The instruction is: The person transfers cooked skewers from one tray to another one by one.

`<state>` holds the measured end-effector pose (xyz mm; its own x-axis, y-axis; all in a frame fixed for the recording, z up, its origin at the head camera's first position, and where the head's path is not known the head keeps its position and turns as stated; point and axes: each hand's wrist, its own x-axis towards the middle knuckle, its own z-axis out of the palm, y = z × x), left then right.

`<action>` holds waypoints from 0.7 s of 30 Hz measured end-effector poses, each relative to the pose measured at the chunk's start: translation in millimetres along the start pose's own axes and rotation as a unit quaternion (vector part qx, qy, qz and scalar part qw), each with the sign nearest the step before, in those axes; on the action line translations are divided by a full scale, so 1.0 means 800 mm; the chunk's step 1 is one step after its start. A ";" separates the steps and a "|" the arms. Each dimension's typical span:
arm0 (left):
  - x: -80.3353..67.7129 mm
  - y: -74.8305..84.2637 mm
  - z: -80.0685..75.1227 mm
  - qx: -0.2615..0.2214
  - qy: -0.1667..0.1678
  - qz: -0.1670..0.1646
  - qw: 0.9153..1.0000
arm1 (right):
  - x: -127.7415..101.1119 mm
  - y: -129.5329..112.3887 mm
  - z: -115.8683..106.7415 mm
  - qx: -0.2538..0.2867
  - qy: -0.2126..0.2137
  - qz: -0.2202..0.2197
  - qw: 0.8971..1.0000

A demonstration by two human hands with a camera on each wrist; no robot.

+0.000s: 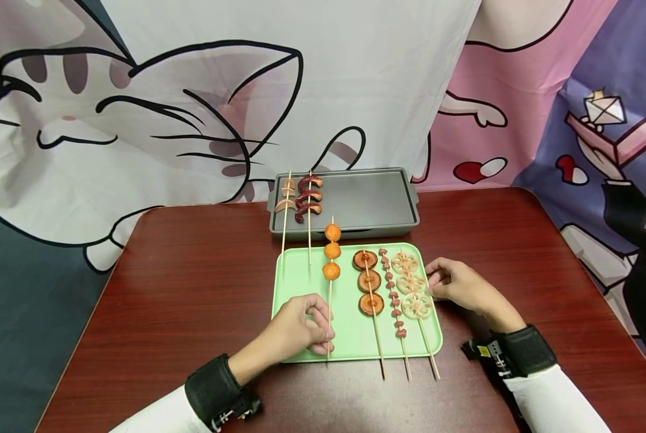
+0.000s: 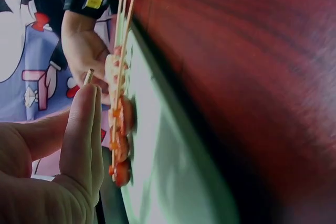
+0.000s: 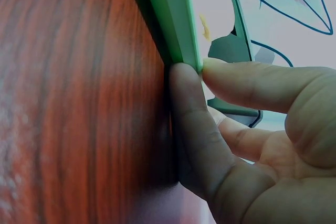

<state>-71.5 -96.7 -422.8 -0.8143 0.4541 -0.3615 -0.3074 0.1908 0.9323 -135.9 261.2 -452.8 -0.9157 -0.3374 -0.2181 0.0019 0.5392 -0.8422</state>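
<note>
My left hand (image 1: 301, 328) pinches the lower stick of a skewer with orange balls (image 1: 332, 251), held over the left half of a light green tray (image 1: 301, 300). The stick's blunt end (image 2: 89, 76) pokes out past the fingertips in the left wrist view. On the tray's right half lie a skewer of scored brown mushroom-like discs (image 1: 370, 281), one of small reddish meat pieces (image 1: 393, 293) and one of lotus root slices (image 1: 411, 284). My right hand (image 1: 461, 287) grips the tray's right rim, thumb and finger on either side of the edge (image 3: 184, 24).
Behind the green tray stands a grey metal baking tray (image 1: 363, 198). A skewer of pale curved pieces (image 1: 287, 195) and one of dark red sausage-like pieces (image 1: 309, 196) lie on its left part, sticks reaching over the green tray. Beneath is a dark red wooden table (image 1: 193, 270); printed cloth (image 1: 355, 72) hangs behind.
</note>
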 end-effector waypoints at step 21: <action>-0.009 -0.025 0.019 -0.037 -0.024 -0.019 0.999 | 0.001 0.001 -0.001 -0.012 0.003 0.005 1.000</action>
<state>-52.2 -90.2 -439.2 -0.7772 0.4891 -0.3958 -0.3755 0.1442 0.9156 -137.1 261.6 -453.6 -0.9184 -0.3270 -0.2228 0.0013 0.5606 -0.8281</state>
